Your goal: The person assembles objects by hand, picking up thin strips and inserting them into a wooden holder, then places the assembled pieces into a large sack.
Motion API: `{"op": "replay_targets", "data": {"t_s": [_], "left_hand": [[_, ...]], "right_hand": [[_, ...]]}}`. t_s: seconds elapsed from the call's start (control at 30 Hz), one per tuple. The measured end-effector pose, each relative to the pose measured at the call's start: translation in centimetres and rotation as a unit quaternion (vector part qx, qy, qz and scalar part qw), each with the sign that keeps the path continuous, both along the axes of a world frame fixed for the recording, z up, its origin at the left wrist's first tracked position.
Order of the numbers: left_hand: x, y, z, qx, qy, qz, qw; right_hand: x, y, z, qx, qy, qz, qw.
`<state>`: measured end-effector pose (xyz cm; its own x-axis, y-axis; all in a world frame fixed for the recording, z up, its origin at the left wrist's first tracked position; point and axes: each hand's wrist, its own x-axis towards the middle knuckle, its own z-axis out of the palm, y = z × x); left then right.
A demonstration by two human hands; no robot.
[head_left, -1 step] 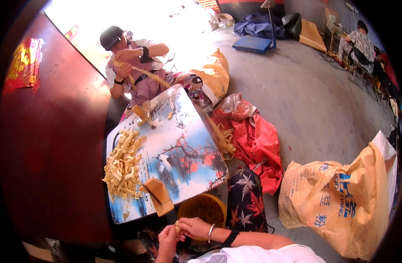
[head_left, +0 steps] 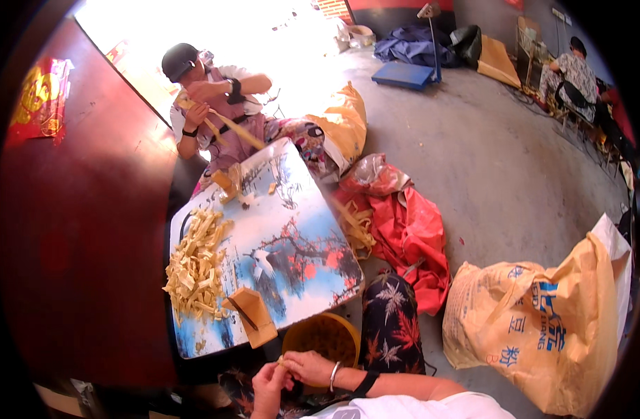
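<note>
My left hand (head_left: pixel 269 385) and my right hand (head_left: pixel 309 366) meet above my lap. Their fingers are pinched together around a small pale-yellow strip (head_left: pixel 281 359), mostly hidden by the fingertips. Just beyond them is a yellow bucket (head_left: pixel 356 335) with brownish-yellow pieces inside. On the near edge of the painted table (head_left: pixel 292 202) stands a small angled wooden block (head_left: pixel 253 315) with a dark slot or blade along it. A heap of short pale-yellow strips (head_left: pixel 196 262) lies on the table's left side.
Across the table a person (head_left: pixel 222 105) holds long yellow strips near another wooden block (head_left: pixel 225 183). Red sheeting (head_left: pixel 407 230) and more strips (head_left: pixel 359 227) lie right of the table. A large tan sack (head_left: pixel 529 314) stands at right. Farther back are a blue platform scale (head_left: pixel 403 75) and a seated person (head_left: pixel 575 80).
My hands stay pinched together at nearly the same place, the fingers shifted slightly. The view has moved a little. Across the table, the person's long strips hang at a slightly different angle.
</note>
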<state>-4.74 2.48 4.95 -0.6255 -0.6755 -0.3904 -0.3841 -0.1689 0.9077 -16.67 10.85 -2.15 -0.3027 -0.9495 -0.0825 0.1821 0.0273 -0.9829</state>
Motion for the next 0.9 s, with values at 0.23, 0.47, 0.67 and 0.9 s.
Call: {"op": "replay_targets", "data": {"t_s": [0.23, 0.47, 0.67, 0.9], "left_hand": [[1.5, -2.1, -0.6, -0.125, -0.049, 0.026, 0.991], [1.8, -1.4, -1.9, 0.221, 0.157, 0.151, 0.951], [1.4, -2.0, -5.6, 0.15, 0.201, 0.093, 0.964], [3.7, -1.7, -2.5, -0.033, 0.098, 0.007, 0.995]], "right_hand": [[0.2, -0.2, 1.1, 0.039, 0.158, -0.049, 0.985], [1.8, -0.7, 0.5, -0.005, 0.194, -0.106, 0.975], [1.9, -1.9, -1.0, -0.103, 0.385, -0.121, 0.909], [1.2, -2.8, 0.3, -0.033, 0.068, -0.057, 0.996]]}}
